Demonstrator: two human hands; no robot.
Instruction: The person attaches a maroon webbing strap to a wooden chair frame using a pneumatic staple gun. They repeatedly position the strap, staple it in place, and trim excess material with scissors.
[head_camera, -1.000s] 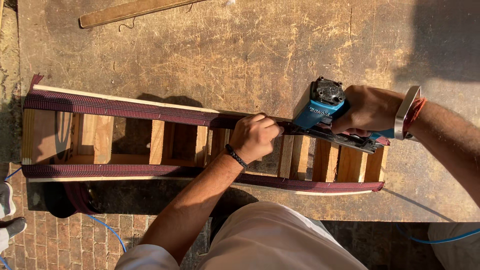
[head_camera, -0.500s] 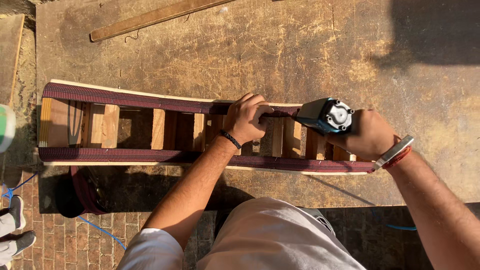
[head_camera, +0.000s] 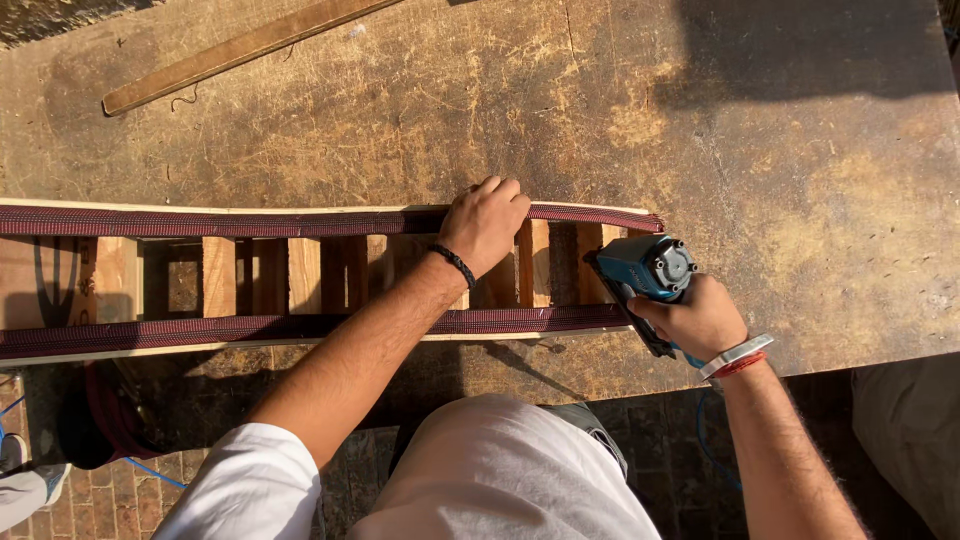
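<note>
Pressing my left hand (head_camera: 487, 225) flat on the far maroon webbing strip (head_camera: 250, 221) of the wooden frame (head_camera: 300, 275) on the workbench (head_camera: 800, 180). Right hand (head_camera: 700, 318), fist wrapped around the blue stapler (head_camera: 645, 275), has pulled off the far rail to the frame's right end; frame slid left.

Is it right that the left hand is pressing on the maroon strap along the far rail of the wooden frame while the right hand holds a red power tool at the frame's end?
Not quite: the power tool is blue, not red, as the head view shows. The rest holds: the left hand presses on the maroon strap along the wooden frame's far rail, and the right hand holds the tool at the frame's end.
</note>
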